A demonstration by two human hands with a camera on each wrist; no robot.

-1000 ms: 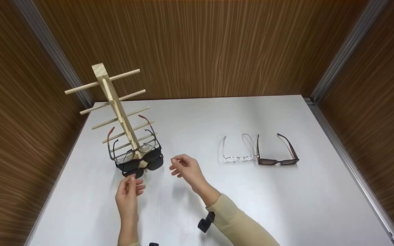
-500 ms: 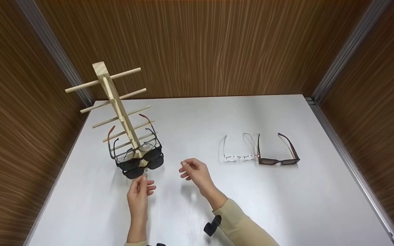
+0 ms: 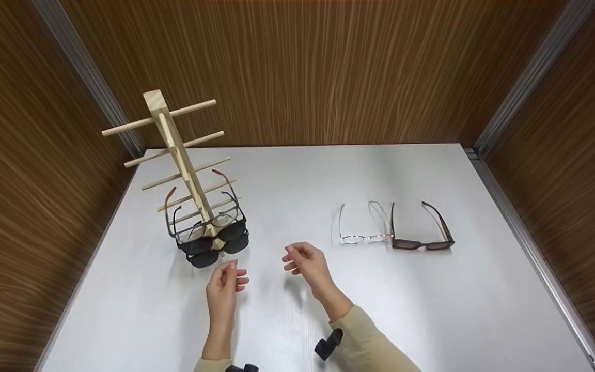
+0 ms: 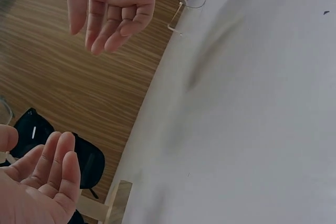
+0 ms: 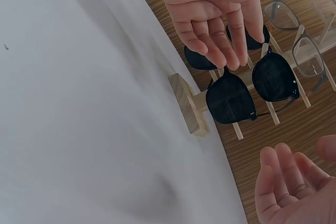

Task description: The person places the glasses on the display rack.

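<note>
My left hand (image 3: 223, 289) hovers just below and right of a wooden glasses rack (image 3: 178, 150), its fingers relaxed and holding nothing. My right hand (image 3: 310, 266) is in the air to the right of it, fingers loosely bent, touching no object. Low on the rack hang two pairs of dark sunglasses, the lowest pair (image 3: 205, 259) directly under the upper pair (image 3: 232, 232). Above them sit clear-lensed glasses (image 5: 310, 59) with reddish temple tips. In the right wrist view the left hand (image 5: 218, 19) partly covers the sunglasses.
On the white table (image 3: 287, 196), to the right, lie thin-rimmed clear glasses (image 3: 353, 239) and brown-framed sunglasses (image 3: 406, 244), side by side with temples unfolded. Wood-grain panels (image 3: 297, 72) enclose the back and sides. Bare pegs (image 3: 199, 107) stick out from the upper rack.
The left hand has moved right, away from the lowest sunglasses, which it touched or nearly touched a second ago. The right hand has drifted right too. The glasses stay on the rack.
</note>
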